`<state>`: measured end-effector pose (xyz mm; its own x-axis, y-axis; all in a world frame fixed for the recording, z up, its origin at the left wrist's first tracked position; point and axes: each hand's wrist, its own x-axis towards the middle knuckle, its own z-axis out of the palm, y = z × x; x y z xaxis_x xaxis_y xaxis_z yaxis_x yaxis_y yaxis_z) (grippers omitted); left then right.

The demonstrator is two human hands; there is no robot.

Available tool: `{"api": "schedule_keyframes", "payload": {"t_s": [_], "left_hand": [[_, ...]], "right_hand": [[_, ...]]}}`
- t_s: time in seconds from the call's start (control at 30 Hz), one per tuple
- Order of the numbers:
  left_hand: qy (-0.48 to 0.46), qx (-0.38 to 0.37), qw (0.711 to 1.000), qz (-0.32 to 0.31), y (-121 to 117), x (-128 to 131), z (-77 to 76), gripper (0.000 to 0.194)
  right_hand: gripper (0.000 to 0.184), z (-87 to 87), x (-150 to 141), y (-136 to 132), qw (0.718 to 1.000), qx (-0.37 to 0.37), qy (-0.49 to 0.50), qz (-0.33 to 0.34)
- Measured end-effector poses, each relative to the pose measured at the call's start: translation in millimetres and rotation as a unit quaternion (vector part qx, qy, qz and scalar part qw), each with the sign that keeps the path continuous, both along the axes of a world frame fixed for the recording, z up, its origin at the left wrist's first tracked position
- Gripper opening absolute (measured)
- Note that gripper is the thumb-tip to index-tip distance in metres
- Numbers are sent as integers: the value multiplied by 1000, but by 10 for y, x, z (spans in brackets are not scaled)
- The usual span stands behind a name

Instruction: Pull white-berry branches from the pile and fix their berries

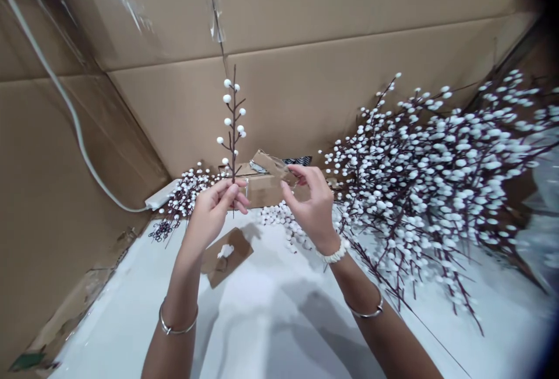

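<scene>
My left hand (216, 210) pinches the lower stem of an artificial berry branch (234, 128) with a brown stem and white berries, held upright. On the right, my right hand (310, 198) is closed at the edge of a small cardboard piece (273, 163), thumb and fingertips together. Below my left hand, a flat cardboard scrap (238, 248) lies on the white table, with a white blob (226, 251) on it. Loose white berries (283, 216) are spread on the table between my hands. Behind them stands a low cardboard box (264, 192).
A large heap of white-berried branches (419, 181) fills the right side. A smaller bunch (192, 190) lies at the left, beside a white power strip (162, 194) with its cable (76, 117). Tall cardboard walls (305, 88) enclose the white table (117, 321).
</scene>
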<state>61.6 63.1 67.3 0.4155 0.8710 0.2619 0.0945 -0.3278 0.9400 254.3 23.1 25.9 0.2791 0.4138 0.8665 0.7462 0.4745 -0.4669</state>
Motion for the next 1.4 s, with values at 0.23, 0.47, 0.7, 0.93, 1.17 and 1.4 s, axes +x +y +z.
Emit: {"api": "schedule_keyframes", "payload": {"t_s": [0.23,0.47,0.7,0.93,1.17,1.4], "left_hand": [[9,4,1000,-12,-8,30,-28,28],[12,2,1000,-13,-7,34,-21,27],[17,3,1000,-9,-22,24,-22,27],[15,9,1000,-14,-22,28,-10,28],[33,13,999,-11,-1,24,-58,26],[51,7,999,-12,-24,59,-87,25]], "right_hand": [[27,-13,-4,-12,999,19,-39,-9],[27,-12,-13,-21,998,23,-52,-12],[27,-5,-10,-21,999,17,-46,-13],[26,2,13,-20,999,18,-44,-19],[23,96,115,-78,997,43,2,-58],[22,112,181,-78,995,54,28,-81]]}}
